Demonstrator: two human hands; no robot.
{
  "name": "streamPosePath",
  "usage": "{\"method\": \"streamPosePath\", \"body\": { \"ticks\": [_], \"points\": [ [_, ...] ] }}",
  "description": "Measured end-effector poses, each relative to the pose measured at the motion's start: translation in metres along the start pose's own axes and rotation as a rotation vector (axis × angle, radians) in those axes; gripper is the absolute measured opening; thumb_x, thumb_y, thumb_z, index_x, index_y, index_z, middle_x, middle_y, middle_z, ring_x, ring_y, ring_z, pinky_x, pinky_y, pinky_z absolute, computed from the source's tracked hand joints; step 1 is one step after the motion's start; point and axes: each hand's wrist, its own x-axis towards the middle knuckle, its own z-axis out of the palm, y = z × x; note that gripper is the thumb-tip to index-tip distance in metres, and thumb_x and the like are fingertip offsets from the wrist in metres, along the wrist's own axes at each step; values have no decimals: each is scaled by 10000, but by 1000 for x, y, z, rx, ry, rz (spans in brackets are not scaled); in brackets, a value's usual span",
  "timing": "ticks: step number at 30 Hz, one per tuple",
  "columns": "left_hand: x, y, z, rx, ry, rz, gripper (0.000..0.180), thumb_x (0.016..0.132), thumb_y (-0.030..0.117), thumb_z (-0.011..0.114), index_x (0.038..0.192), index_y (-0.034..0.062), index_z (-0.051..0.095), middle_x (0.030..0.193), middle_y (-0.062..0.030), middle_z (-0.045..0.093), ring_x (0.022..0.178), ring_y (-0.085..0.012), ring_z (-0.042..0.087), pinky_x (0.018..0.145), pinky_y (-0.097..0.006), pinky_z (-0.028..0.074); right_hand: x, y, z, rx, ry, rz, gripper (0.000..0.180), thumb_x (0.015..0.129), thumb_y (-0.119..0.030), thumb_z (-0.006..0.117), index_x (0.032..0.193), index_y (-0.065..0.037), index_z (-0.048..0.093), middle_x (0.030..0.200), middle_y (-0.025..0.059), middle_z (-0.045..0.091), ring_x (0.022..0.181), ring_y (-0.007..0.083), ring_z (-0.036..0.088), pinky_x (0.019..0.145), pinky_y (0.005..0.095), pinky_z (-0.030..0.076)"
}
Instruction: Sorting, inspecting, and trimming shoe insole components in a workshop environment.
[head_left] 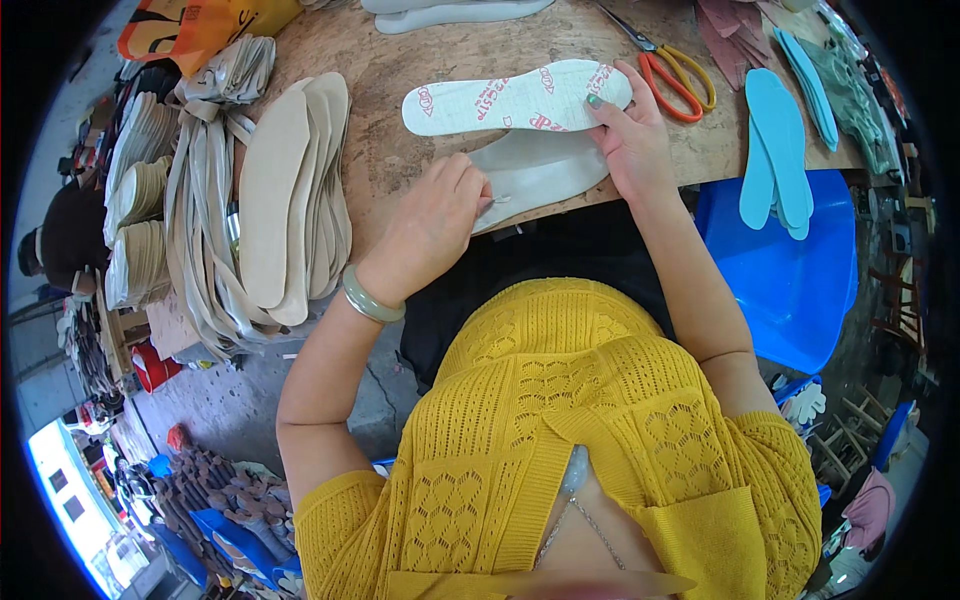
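Observation:
A white insole [470,108] with red print lies flat over the table's near edge. My right hand [635,145] grips its right end, thumb on top and fingers beyond the far rim. Beneath and nearer to me is a plain grey insole [550,172], partly covered by the white one and by my hands. My left hand [432,218] is at the grey insole's left end, its fingers curled together. A small pale bit shows by those fingertips, too small to name.
Stacked beige insoles [275,195] and grey strips [195,220] lie at the left. Scissors [670,75] with red and yellow handles rest at the far right. Light-blue insoles [775,145] overhang the right edge above a blue tub [800,310].

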Motion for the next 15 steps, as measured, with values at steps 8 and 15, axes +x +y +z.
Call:
{"method": "streamPosePath", "body": {
  "ticks": [8,15],
  "points": [
    [-12,-9,3,28,-12,102,140,823,6,609,908,21,499,920,-138,496,883,-339,517,762,-411,453,1,2,-1,-40,5,-6,650,898,79,555,1467,-46,267,1236,128,574,1137,217,586,970,369,487],
    [-29,-4,-3,-300,108,-159,129,878,-39,571,976,7,501,1073,-143,538,922,-293,557,801,-354,467,-1,2,0,-28,-26,-31,640,907,72,553,1467,-49,268,1249,116,571,1148,207,579,982,363,480]
  ]
}}
